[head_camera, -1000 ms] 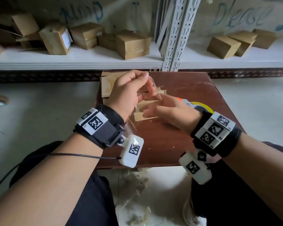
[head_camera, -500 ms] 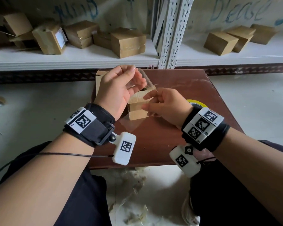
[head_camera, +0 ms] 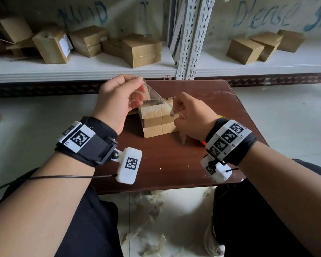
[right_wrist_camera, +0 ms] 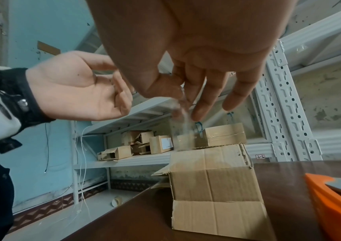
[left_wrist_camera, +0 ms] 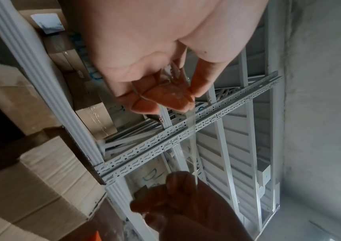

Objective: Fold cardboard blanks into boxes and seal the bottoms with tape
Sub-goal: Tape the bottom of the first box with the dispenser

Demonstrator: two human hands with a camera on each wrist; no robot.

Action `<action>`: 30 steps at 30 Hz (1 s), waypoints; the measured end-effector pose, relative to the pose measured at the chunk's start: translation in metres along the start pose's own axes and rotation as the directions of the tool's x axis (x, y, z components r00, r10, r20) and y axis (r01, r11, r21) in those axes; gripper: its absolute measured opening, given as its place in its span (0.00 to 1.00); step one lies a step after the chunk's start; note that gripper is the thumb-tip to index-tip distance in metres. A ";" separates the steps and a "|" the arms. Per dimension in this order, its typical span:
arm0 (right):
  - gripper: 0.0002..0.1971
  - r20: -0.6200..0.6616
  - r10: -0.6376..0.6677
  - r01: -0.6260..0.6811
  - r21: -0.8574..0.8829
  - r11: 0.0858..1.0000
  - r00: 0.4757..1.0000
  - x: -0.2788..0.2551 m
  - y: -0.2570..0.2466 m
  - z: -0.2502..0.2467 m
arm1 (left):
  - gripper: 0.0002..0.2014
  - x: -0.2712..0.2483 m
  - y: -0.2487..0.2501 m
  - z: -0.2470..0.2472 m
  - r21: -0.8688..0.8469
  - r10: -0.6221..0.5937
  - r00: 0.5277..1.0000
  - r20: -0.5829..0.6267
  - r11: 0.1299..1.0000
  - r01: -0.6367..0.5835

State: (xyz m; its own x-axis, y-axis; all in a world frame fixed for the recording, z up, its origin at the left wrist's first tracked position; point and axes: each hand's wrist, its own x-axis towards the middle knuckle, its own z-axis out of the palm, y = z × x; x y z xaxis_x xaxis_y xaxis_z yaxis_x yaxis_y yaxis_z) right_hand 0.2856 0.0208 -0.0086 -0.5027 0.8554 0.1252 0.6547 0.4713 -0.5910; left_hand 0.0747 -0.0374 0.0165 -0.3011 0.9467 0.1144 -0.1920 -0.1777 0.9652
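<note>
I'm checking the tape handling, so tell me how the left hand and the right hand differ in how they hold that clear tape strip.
The left hand holds the clear tape strip's far end higher, above the cardboard box; the right hand holds the near end lower, beside the box's top edge. The left's fingers are curled; the right's other fingers spread out straight. Both pinch the strip at the fingertips, stretching it between them.

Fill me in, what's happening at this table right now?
A person is taping a small brown cardboard box that stands on the dark brown wooden table. The left hand and right hand each pinch one end of a strip of clear tape, stretched taut just above the box. Whether it touches the box yet is unclear. An orange tape dispenser lies on the table by the right hand.
</note>
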 end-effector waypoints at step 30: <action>0.28 -0.027 0.171 -0.161 0.216 0.963 0.985 0.014 0.026 -0.048 | 0.05 0.020 -0.003 -0.051 0.358 0.134 0.963 -0.235 0.933 -0.043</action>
State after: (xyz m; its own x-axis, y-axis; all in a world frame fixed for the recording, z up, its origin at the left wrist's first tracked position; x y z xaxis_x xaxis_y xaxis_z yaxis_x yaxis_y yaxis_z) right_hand 0.3223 0.0556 0.0162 -0.3683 0.9287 0.0440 0.5892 0.2698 -0.7616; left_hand 0.0213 -0.0318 0.0038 -0.5352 0.8243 0.1846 0.1678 -0.1105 0.9796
